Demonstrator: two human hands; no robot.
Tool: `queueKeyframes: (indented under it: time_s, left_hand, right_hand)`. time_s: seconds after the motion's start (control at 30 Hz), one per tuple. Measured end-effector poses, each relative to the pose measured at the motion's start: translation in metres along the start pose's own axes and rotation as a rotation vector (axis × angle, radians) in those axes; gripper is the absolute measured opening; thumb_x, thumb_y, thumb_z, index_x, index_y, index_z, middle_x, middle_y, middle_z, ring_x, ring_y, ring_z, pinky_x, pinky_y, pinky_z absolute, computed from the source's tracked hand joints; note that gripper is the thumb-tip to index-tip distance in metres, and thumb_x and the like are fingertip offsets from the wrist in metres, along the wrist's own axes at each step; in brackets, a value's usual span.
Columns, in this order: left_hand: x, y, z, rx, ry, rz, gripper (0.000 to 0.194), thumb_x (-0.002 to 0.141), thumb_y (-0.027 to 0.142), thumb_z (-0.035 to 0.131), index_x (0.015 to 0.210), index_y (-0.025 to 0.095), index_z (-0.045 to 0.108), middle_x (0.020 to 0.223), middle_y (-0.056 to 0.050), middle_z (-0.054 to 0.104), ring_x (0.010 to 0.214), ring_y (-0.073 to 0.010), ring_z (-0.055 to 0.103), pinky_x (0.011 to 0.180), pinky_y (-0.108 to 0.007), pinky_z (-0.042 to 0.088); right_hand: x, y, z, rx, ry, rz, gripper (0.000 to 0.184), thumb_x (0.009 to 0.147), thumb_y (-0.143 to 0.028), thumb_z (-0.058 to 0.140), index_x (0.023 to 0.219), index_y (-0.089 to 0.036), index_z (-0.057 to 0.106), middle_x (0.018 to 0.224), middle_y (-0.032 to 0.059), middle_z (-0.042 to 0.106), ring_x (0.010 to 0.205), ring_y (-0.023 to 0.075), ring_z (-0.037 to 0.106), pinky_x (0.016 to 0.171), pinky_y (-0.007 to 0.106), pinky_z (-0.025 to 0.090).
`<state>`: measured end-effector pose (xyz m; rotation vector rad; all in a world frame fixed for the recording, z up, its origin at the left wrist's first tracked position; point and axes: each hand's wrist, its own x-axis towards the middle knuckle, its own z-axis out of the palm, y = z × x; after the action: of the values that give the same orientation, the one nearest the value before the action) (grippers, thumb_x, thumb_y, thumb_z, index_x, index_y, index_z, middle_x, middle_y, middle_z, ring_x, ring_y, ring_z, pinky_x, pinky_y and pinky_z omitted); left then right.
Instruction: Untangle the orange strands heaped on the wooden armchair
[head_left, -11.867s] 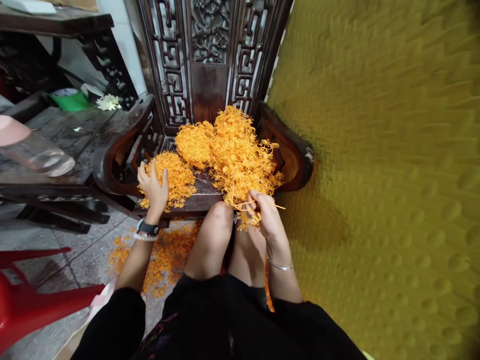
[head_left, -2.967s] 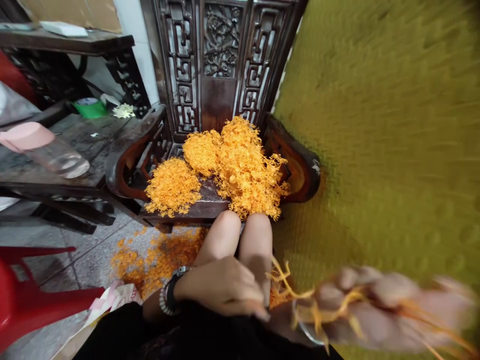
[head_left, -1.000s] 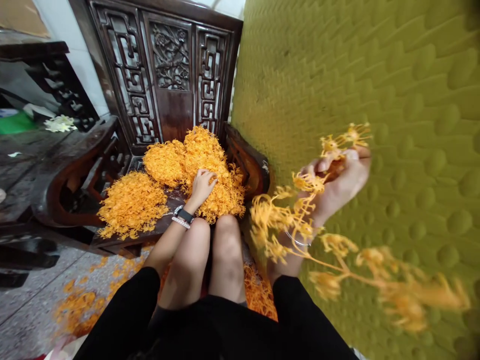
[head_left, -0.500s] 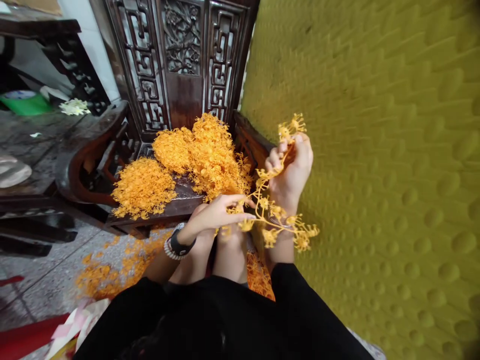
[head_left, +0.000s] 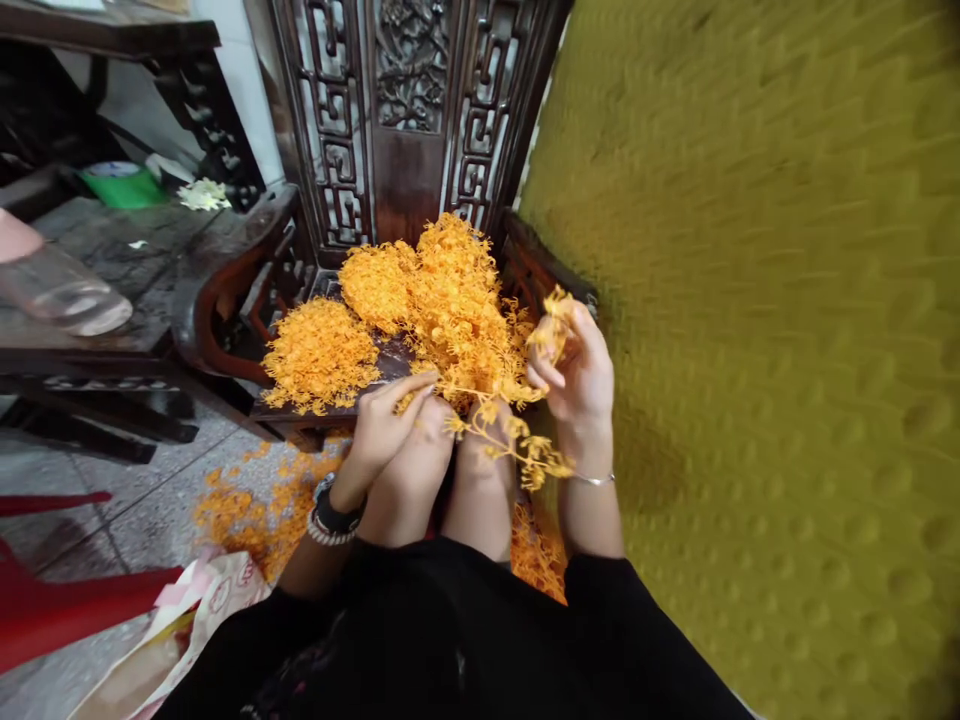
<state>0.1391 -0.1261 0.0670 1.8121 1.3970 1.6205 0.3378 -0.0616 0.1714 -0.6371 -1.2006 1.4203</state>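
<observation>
A branching sprig of yellow-orange artificial flowers (head_left: 502, 440) stretches between my hands above my knees. At its left end, my left hand (head_left: 386, 425) closes its fingertips on the thin stem. My right hand (head_left: 585, 370) curls around flower heads (head_left: 551, 325) at the other side; its fingers partly hide them. Just beyond my hands, a tall heap of orange flowers (head_left: 457, 300) lies on the carved wooden chair (head_left: 409, 185). Beside the heap sit two rounded bunches of similar flowers, a nearer bunch (head_left: 322, 355) and a farther bunch (head_left: 375, 285).
A yellow-green dimpled surface (head_left: 750, 350) rises close on my right. At left stands a dark wooden table (head_left: 67, 225) with a green tape roll (head_left: 121, 185) and a clear object (head_left: 82, 300). Loose orange pieces (head_left: 247, 505) litter the floor near a paper bag (head_left: 217, 600).
My left hand has moved left, away from my right hand, drawing the stem out between them. The right hand is lower, and the view has turned slightly left.
</observation>
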Motion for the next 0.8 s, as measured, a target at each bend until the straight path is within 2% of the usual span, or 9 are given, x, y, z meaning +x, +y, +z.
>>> queueKeyframes:
  time_s: [0.07,0.2,0.27,0.4,0.47,0.53,0.67,0.73,0.8]
  left_hand:
    - [0.005,-0.007,-0.018,0.107,0.014,0.198,0.022,0.088,0.018,0.055,0.105,0.018,0.070,0.107,-0.006,0.071,0.105,-0.0189,0.065,0.097,-0.036,0.050]
    - [0.012,-0.015,-0.047,0.159,-0.182,0.512,0.020,0.085,0.011,0.058,0.101,0.016,0.070,0.098,-0.006,0.073,0.111,-0.0191,0.062,0.096,-0.035,0.052]
    - [0.013,-0.016,-0.051,0.178,-0.270,0.570,0.019,0.085,0.011,0.058,0.099,0.016,0.069,0.098,-0.006,0.072,0.113,-0.0197,0.060,0.094,-0.035,0.053]
    - [0.007,-0.013,-0.043,0.214,-0.323,0.581,0.019,0.086,0.015,0.057,0.102,0.017,0.068,0.102,-0.007,0.070,0.118,-0.0212,0.055,0.095,-0.038,0.052]
    - [0.004,-0.013,-0.038,0.263,-0.241,0.544,0.022,0.085,0.018,0.059,0.106,0.019,0.066,0.110,-0.007,0.068,0.122,-0.0223,0.052,0.100,-0.040,0.048]
    - [0.003,-0.017,-0.036,0.332,-0.105,0.431,0.032,0.081,0.025,0.066,0.113,0.021,0.064,0.122,-0.009,0.062,0.126,-0.0250,0.048,0.105,-0.045,0.042]
    - [-0.005,-0.041,-0.035,0.308,0.106,-0.037,0.065,0.071,0.035,0.074,0.130,0.021,0.050,0.137,-0.013,0.049,0.129,-0.0288,0.044,0.109,-0.048,0.035]
    - [-0.013,-0.057,-0.034,0.163,0.172,-0.264,0.068,0.070,0.033,0.073,0.131,0.020,0.047,0.136,-0.014,0.049,0.127,-0.0278,0.046,0.107,-0.046,0.037]
    - [-0.023,-0.067,-0.030,-0.012,0.256,-0.424,0.062,0.071,0.033,0.071,0.127,0.019,0.048,0.133,-0.015,0.051,0.125,-0.0270,0.048,0.105,-0.045,0.040]
  right_hand:
    - [-0.012,0.010,-0.007,-0.103,-0.110,0.101,0.022,0.089,-0.044,0.048,0.098,-0.024,0.050,0.059,-0.0078,0.048,0.032,0.0031,0.029,0.033,0.020,0.025]
    - [-0.031,0.041,-0.017,-0.379,-0.373,0.349,0.039,0.090,-0.042,0.051,0.123,-0.023,0.044,0.086,0.0003,0.064,0.051,0.0052,0.049,0.046,0.020,0.040]
    - [-0.035,0.058,-0.015,-0.440,-0.565,0.396,0.044,0.088,-0.040,0.053,0.127,-0.021,0.044,0.098,0.0039,0.065,0.058,0.0055,0.051,0.052,0.020,0.043]
    - [-0.042,0.080,0.003,-0.418,-0.962,0.463,0.035,0.084,-0.040,0.059,0.108,-0.014,0.057,0.081,0.0010,0.063,0.055,0.0054,0.046,0.049,0.019,0.038]
    - [-0.048,0.086,0.015,-0.436,-0.939,0.407,0.033,0.080,-0.042,0.063,0.097,-0.013,0.060,0.070,-0.0019,0.058,0.051,0.0054,0.042,0.046,0.019,0.034]
    - [-0.057,0.091,0.025,-0.521,-0.776,0.303,0.031,0.086,-0.044,0.056,0.086,-0.014,0.060,0.061,-0.0033,0.053,0.050,0.0063,0.039,0.046,0.020,0.031]
    - [-0.068,0.100,0.036,-0.880,-0.513,0.022,0.042,0.096,-0.038,0.038,0.065,-0.016,0.055,0.058,0.0007,0.052,0.057,0.0112,0.047,0.057,0.025,0.036]
    - [-0.070,0.104,0.037,-1.031,-0.427,-0.096,0.037,0.096,-0.033,0.039,0.068,-0.016,0.057,0.064,0.0034,0.057,0.063,0.0141,0.052,0.062,0.027,0.037]
    - [-0.071,0.109,0.036,-1.105,-0.371,-0.126,0.029,0.096,-0.029,0.037,0.087,-0.016,0.062,0.071,0.0053,0.062,0.065,0.0155,0.054,0.062,0.028,0.037]
